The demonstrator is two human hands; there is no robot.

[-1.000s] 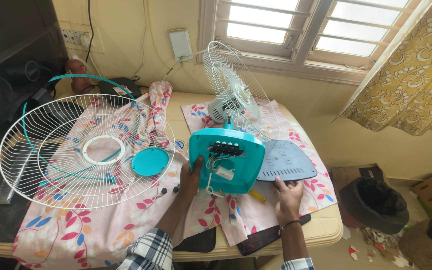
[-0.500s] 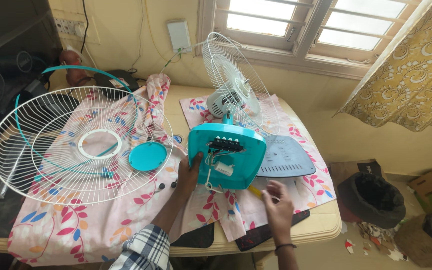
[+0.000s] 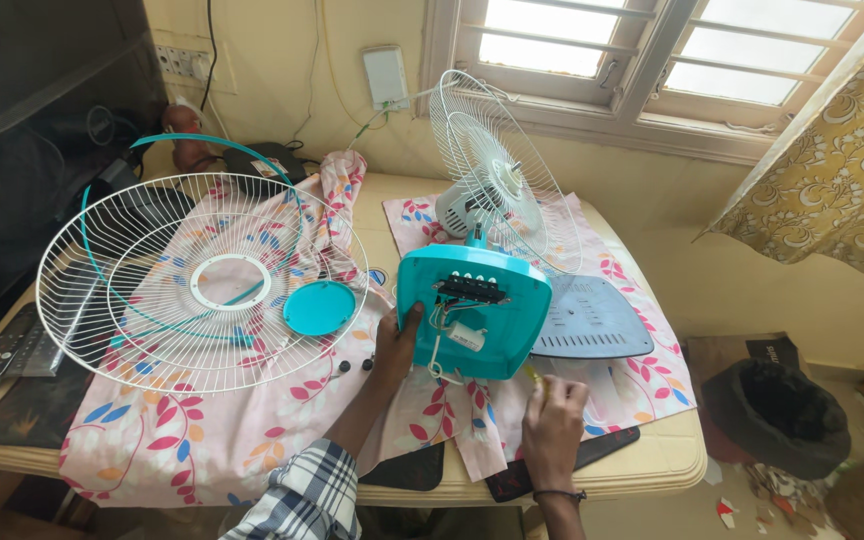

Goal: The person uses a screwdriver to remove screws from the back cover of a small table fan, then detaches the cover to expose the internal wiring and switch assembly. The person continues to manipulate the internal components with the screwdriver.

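Gripping the left edge of the teal fan base, the left hand has its fingers curled around the rim and thumb on the near face, clamped on the housing. The right hand sits just below the base's lower right corner, fingers closed around a thin yellow-handled tool; the tool's tip points up toward the underside of the base. The two hands are apart, one at each side of the base.

The base stands tilted up on the table, its open underside facing the camera, with a black switch block and loose wires showing. Its long axis runs roughly left to right. Behind it the fan's wire guard stands upright, facing left. A grey bottom plate lies flat just right of the base. A separate wire guard lies on the flowered cloth to the left, with a teal round cap beside it.
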